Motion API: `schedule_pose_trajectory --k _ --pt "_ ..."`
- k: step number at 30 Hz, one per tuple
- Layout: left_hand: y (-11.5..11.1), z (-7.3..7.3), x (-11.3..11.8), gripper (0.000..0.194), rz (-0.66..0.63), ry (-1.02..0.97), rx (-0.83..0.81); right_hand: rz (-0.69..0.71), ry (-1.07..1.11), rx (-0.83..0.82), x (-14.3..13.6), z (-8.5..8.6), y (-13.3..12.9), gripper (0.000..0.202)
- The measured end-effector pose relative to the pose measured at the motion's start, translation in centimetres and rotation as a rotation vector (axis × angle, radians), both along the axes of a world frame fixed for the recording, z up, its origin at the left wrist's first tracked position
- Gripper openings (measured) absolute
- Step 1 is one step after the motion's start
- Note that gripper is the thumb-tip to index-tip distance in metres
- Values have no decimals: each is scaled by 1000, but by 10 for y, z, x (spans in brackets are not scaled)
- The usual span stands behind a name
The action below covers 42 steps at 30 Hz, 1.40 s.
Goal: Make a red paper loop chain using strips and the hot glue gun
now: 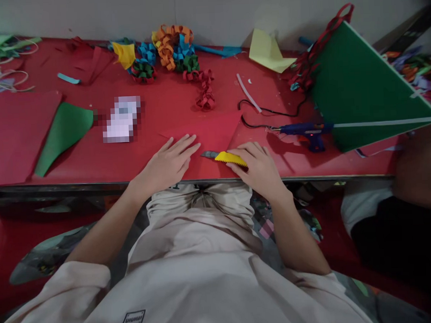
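Note:
A sheet of red paper [214, 128] lies on the red table before me, close in colour to the tabletop. My left hand [172, 161] rests flat on its left part, fingers stretched out and holding nothing. In my right hand [258, 166] is a yellow utility knife [230, 158], gripped near the table's front edge. Its grey blade end points left, toward my left fingertips, with a small gap between. Part of the knife's handle is hidden under my fingers.
Blue glue gun [303, 129] with a black cord lies right, beside a large green board [362, 88]. Curled paper chains [174, 44] sit at the back. A blurred phone-like rectangle [122, 119] and green paper [64, 132] are left. Another person [393, 234] sits at the right.

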<state>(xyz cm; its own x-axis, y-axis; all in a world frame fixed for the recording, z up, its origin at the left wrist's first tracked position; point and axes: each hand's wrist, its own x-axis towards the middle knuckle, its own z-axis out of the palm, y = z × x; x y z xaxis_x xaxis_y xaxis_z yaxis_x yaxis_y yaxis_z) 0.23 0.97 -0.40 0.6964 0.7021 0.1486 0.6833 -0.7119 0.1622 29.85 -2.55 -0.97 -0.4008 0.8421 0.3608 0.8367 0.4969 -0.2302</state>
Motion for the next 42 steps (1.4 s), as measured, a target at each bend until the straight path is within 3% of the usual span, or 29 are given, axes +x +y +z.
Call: schedule_pose_trajectory --k 31,39,42 --pt "0 -5 -4 57 -34 36 -3 -84 11 -25 -2 1 28 28" --pt "-1 -5 -5 55 -50 72 30 -12 5 -29 -3 5 41 26" --pt "-6 0 -4 54 36 44 60 -8 -15 -35 0 4 40 26"
